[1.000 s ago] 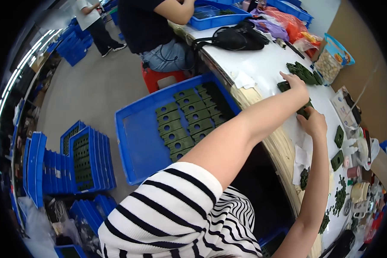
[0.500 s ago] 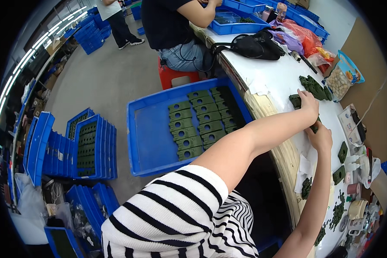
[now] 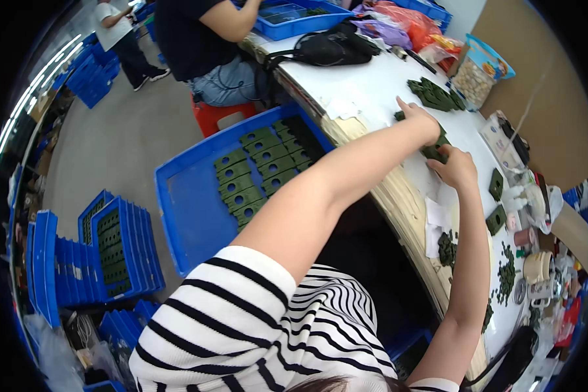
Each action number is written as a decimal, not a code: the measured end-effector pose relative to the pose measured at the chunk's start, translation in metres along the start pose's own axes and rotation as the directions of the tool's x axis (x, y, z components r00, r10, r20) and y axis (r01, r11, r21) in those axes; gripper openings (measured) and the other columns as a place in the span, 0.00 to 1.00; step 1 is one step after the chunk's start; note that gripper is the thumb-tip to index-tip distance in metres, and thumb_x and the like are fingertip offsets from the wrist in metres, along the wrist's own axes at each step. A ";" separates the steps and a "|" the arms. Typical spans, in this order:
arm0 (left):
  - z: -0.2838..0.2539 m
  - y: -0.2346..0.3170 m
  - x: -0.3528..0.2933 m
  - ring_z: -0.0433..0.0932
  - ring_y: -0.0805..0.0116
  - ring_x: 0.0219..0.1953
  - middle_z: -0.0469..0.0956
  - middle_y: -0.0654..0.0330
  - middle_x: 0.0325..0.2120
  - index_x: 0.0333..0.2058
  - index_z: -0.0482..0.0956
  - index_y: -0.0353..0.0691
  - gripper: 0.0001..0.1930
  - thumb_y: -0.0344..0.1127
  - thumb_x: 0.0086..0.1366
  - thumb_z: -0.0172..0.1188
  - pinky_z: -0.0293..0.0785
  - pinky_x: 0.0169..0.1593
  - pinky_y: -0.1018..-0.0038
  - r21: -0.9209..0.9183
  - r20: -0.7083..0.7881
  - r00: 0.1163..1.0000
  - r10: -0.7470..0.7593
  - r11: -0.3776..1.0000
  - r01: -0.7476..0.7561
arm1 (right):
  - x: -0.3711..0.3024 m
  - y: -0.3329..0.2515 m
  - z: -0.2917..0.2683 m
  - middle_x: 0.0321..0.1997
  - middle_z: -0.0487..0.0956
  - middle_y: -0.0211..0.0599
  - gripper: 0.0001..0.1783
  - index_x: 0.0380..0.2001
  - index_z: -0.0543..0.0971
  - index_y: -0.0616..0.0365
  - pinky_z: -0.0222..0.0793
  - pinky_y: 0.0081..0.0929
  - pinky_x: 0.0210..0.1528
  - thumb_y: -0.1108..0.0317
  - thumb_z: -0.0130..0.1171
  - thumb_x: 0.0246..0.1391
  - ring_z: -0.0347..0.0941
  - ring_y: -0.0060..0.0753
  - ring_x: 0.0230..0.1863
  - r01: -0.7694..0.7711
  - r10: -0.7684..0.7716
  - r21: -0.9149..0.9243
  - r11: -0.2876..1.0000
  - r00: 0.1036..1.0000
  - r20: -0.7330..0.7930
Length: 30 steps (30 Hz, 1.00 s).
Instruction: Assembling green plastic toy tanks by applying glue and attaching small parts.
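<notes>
Dark green moulded plates (image 3: 432, 153) lie on the white table under both of my hands. My left hand (image 3: 421, 123) reaches over the far end of them, its index finger stretched out and its other fingers mostly hidden. One green plate end (image 3: 399, 115) shows just below that finger. At the near end my right hand (image 3: 456, 168) has its thumb and fingers bent around a green plate. Beyond my left hand lies a heap of similar green parts (image 3: 434, 95). Two single green plates (image 3: 496, 185) lie nearer, to the right of my right forearm.
A blue tray (image 3: 189, 215) with rows of green plates stands left of the table. Stacked blue crates (image 3: 78, 268) stand farther left. A person (image 3: 202, 39) sits on a red stool (image 3: 223, 117) ahead. A nut bag (image 3: 477, 81), tape and cups line the table's right side.
The view has shifted, so the scene sits farther left and higher. My right hand has drawn slightly away from my left, and more of the green plates shows between them.
</notes>
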<state>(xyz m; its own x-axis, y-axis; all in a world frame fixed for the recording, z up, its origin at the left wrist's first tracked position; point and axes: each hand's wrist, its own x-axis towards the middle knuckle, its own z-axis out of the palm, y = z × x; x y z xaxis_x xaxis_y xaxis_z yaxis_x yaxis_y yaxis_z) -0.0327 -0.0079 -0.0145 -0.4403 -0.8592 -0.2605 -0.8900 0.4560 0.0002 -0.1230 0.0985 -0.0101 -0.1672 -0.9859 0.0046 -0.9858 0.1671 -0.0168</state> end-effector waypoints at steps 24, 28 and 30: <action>0.100 -0.303 -0.211 0.71 0.55 0.37 0.72 0.52 0.30 0.37 0.74 0.39 0.17 0.47 0.60 0.62 0.67 0.42 0.67 -0.165 -0.541 0.836 0.094 0.962 -0.216 | -0.142 -0.078 -0.042 0.28 0.75 0.40 0.19 0.39 0.80 0.57 0.65 0.37 0.41 0.64 0.69 0.42 0.66 0.44 0.36 0.477 -0.397 0.251 0.842 0.864 -0.308; 0.185 -0.375 -0.298 0.72 0.51 0.35 0.74 0.48 0.28 0.31 0.74 0.39 0.17 0.47 0.55 0.64 0.68 0.39 0.62 -0.388 -0.228 0.961 -0.158 0.920 0.059 | -0.152 -0.099 -0.026 0.27 0.73 0.38 0.20 0.39 0.80 0.56 0.64 0.36 0.40 0.63 0.70 0.40 0.65 0.42 0.35 0.534 -0.473 0.353 0.768 0.845 -0.250; 0.220 -0.375 -0.334 0.70 0.49 0.40 0.73 0.49 0.30 0.33 0.75 0.41 0.17 0.48 0.54 0.65 0.67 0.45 0.61 -0.353 -0.091 0.958 -0.273 0.908 0.226 | -0.151 -0.107 -0.021 0.27 0.73 0.37 0.20 0.39 0.80 0.56 0.64 0.36 0.41 0.63 0.70 0.40 0.65 0.42 0.35 0.562 -0.513 0.355 0.747 0.827 -0.229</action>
<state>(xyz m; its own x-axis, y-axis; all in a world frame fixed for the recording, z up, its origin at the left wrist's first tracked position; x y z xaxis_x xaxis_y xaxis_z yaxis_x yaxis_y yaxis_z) 0.4746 0.1591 -0.1402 -0.1890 -0.9685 -0.1620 -0.9494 0.1381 0.2820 0.0071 0.2298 0.0119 0.3640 -0.8995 0.2418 -0.8247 -0.4319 -0.3652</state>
